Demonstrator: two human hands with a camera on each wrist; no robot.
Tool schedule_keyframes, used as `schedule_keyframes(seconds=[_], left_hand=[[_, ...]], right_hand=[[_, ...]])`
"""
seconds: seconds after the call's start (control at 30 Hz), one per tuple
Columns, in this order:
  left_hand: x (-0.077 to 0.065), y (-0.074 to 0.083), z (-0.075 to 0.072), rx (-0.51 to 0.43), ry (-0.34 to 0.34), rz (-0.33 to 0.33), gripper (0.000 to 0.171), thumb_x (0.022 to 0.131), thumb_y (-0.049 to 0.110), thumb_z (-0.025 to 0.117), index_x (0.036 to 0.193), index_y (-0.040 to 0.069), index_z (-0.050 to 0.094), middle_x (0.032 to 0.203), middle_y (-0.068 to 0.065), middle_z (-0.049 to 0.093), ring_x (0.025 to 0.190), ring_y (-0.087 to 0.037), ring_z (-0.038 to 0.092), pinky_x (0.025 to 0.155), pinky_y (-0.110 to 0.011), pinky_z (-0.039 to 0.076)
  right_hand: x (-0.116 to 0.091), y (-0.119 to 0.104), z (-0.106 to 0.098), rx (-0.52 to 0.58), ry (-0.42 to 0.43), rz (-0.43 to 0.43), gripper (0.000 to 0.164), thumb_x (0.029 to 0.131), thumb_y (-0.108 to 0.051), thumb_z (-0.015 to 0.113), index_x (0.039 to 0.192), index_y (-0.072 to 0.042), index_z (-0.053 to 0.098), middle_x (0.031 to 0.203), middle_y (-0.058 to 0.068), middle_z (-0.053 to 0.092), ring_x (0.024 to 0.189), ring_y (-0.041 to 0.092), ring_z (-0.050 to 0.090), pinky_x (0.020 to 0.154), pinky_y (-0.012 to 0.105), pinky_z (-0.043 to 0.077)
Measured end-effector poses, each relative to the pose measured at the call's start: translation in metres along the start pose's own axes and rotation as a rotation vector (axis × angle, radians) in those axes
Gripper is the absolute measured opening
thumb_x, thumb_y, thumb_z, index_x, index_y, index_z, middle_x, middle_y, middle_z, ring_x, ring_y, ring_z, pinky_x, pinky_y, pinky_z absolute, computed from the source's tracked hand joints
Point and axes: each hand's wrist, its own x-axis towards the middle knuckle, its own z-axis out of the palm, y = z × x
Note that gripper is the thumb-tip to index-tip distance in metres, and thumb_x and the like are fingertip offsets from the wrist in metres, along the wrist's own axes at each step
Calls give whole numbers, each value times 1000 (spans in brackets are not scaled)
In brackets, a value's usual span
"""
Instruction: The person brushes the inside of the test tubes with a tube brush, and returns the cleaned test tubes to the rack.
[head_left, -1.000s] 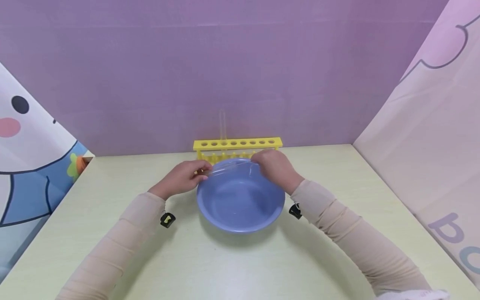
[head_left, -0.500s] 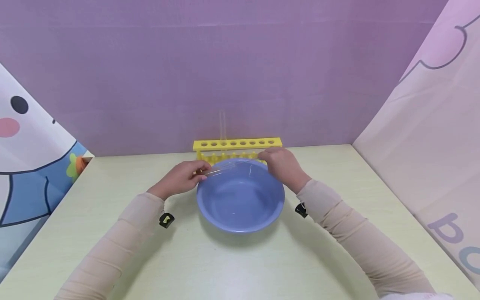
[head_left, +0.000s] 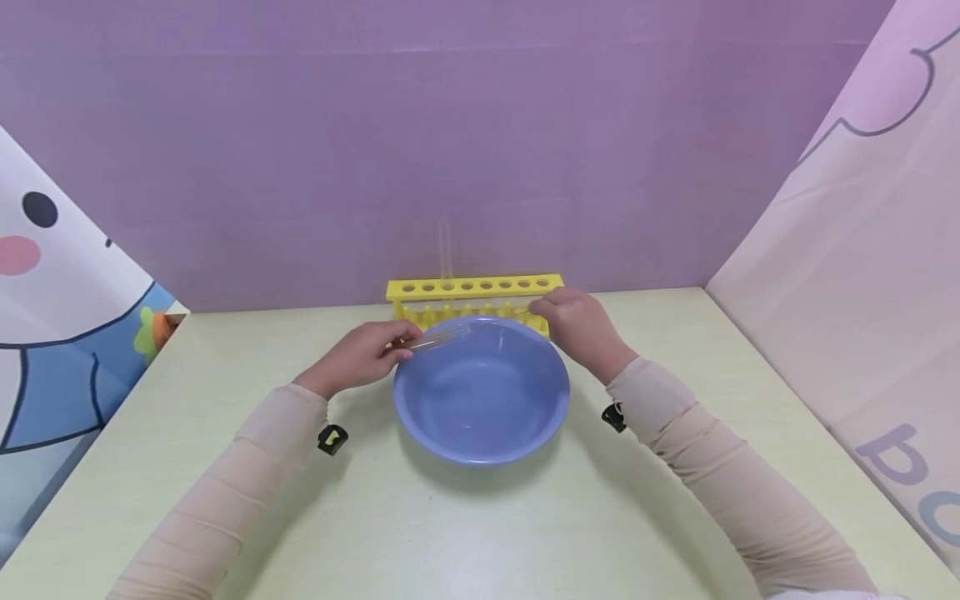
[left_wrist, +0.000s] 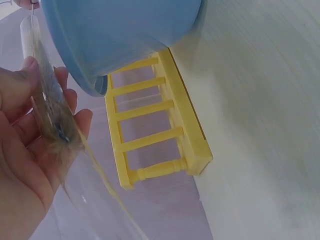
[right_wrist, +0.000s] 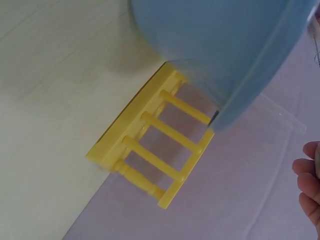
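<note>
Over the far left rim of a blue plastic basin (head_left: pixel 480 459), my left hand (head_left: pixel 363 354) holds a clear glass test tube (head_left: pixel 441 337) at a slant, its mouth pointing right. Dark bristles of a test tube brush (left_wrist: pixel 61 127) show inside the tube in the left wrist view, level with the fingers. A thin wire handle runs from the tube's mouth to my right hand (head_left: pixel 581 327), which pinches it beyond the basin's far right rim. In the right wrist view only some curled fingertips (right_wrist: pixel 309 182) appear at the edge.
Behind the basin stands a yellow test tube rack (head_left: pixel 476 287), partly hidden by it. One clear test tube (head_left: pixel 446 250) stands upright in the rack. A purple backdrop (head_left: pixel 480 150) rises behind the pale table (head_left: pixel 465 542), with printed cloth panels at both sides.
My right hand has moved right, away from the left hand, drawing the brush's wire handle along. My left hand and the test tube stay almost in place.
</note>
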Motion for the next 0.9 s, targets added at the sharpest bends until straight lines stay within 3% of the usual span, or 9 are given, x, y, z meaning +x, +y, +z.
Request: schedule_keyframes(seconds=[0.53, 0.9], left_hand=[[-3, -2, 0, 0, -14, 0, 22, 90, 8, 62, 112, 8, 62, 97, -2, 65, 84, -16, 59, 76, -37, 50], [-4, -4, 0, -11, -29, 5, 22, 90, 7, 62, 112, 9, 61, 97, -2, 65, 85, -16, 58, 75, -35, 49]], right_hand=[[-13, 21, 3, -67, 120, -153, 30, 71, 17, 68, 95, 0, 71, 85, 12, 71, 76, 25, 66, 73, 34, 55], [-20, 32, 1, -88, 227, -253, 34, 66, 22, 61, 93, 3, 69, 84, 14, 69, 77, 28, 64, 72, 37, 54]])
